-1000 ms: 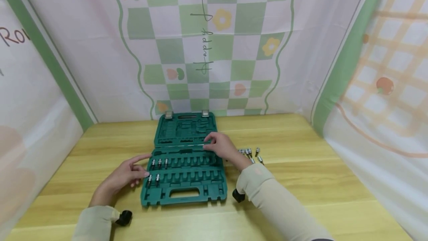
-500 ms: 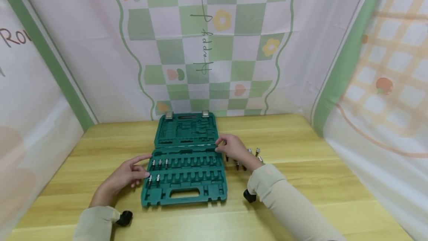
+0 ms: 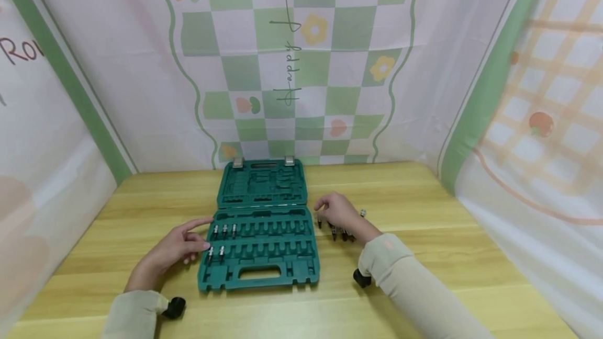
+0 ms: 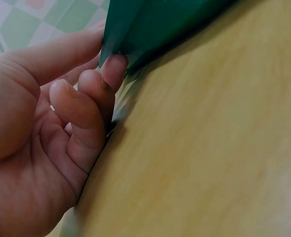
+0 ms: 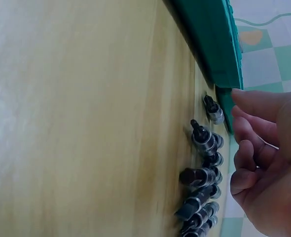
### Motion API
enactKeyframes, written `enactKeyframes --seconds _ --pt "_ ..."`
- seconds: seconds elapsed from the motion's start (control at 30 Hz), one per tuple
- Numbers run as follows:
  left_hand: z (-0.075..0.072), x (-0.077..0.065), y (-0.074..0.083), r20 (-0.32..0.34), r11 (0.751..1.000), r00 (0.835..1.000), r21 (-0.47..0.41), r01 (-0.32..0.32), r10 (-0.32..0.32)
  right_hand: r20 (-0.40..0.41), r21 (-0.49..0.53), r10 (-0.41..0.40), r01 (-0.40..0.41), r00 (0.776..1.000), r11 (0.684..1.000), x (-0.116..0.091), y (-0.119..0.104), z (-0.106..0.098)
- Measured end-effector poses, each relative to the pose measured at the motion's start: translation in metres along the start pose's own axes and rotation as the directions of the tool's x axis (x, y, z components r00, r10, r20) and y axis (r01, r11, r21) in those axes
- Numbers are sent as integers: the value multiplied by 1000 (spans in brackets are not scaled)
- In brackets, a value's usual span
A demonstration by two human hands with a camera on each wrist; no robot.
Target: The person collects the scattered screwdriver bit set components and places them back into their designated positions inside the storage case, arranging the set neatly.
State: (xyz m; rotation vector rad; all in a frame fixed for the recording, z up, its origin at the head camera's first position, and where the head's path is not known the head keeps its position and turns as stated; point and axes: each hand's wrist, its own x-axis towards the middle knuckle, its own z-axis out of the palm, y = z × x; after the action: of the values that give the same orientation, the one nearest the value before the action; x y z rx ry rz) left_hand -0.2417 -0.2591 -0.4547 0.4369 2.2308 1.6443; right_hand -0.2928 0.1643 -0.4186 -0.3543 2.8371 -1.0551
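Observation:
An opened green tool case (image 3: 301, 273) lies on the table, its lid (image 3: 264, 184) folded back. Bit sockets stand at the left of its two slot rows: three in the far row (image 3: 224, 231), two in the near row (image 3: 222, 253). My left hand (image 3: 174, 247) touches the case's left edge with outstretched index finger and thumb; the other fingers bend loosely in the left wrist view. Right of the case, my right hand (image 3: 341, 211) hovers over loose bit sockets (image 5: 204, 140), fingers loosely bent and holding nothing. One bit socket (image 5: 213, 109) lies apart, below the fingertips.
The wooden table (image 3: 424, 271) carries everything. A checked cloth (image 3: 306, 67) hangs behind the lid, with more cloth at both sides. Black wrist cameras (image 3: 175, 307) sit under both cuffs. My right forearm (image 3: 414, 286) passes across the table's right half.
My right hand has moved right, away from above the case's hinge, to over the loose bit sockets. The left hand stays against the case's edge.

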Motion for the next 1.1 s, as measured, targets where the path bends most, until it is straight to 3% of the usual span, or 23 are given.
enactKeyframes --seconds 0.23,0.63,1.1 --pt "0 0 1 -4 1000 1000 -3 8 -8 55 -79 31 -27 998 996 -2 4 1" --pt "1 -1 2 0 1000 1000 -7 4 -4 24 -224 16 -10 1000 975 -5 4 2" --pt "0 -3 3 7 1000 1000 -5 -5 5 -16 -162 -33 30 999 986 -5 2 1"
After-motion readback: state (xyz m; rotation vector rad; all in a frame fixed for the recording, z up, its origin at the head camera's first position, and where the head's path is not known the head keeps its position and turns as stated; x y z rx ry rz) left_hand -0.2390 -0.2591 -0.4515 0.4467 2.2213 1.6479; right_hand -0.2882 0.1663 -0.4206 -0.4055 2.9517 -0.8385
